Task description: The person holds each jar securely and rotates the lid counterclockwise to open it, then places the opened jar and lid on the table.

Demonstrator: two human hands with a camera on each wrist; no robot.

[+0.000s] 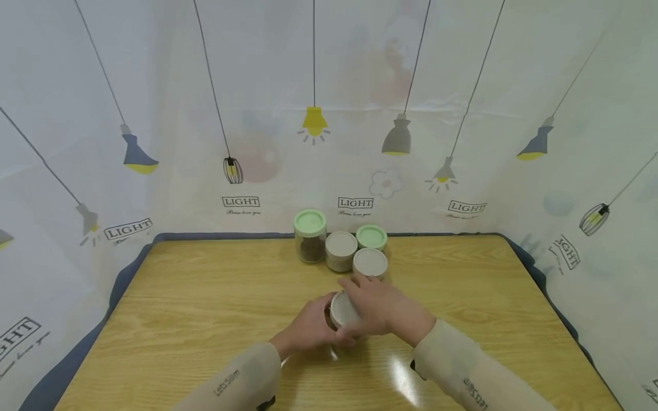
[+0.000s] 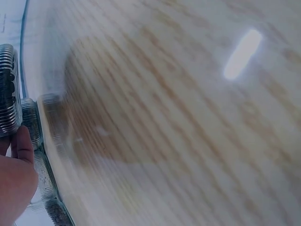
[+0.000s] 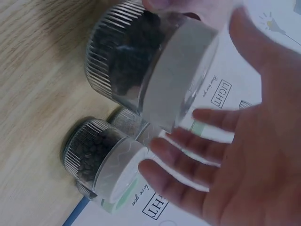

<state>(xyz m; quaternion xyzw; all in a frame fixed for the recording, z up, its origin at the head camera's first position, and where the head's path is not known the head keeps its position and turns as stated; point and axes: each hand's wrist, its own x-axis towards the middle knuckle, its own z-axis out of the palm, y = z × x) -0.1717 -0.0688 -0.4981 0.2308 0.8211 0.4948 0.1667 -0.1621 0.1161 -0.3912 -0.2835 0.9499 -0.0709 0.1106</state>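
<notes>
A ribbed clear jar (image 3: 124, 54) with dark contents and a white lid (image 1: 343, 310) is held over the table by my left hand (image 1: 308, 326), which grips its side. In the left wrist view that jar shows only at the left edge, with fingers below it. My right hand (image 1: 377, 305) surrounds the lid from the right. Its fingers (image 3: 181, 160) are spread and fairly straight in the right wrist view, close to the lid; whether they touch it I cannot tell. Just beyond stands a white-lidded jar (image 1: 370, 264) with dark pieces inside.
At the back of the wooden table (image 1: 205, 297) stand a tall green-lidded jar (image 1: 310, 237), another white-lidded jar (image 1: 341, 251) and a lower green-lidded jar (image 1: 372, 237). A printed cloth (image 1: 277, 74) with lamp drawings walls the table's back and sides.
</notes>
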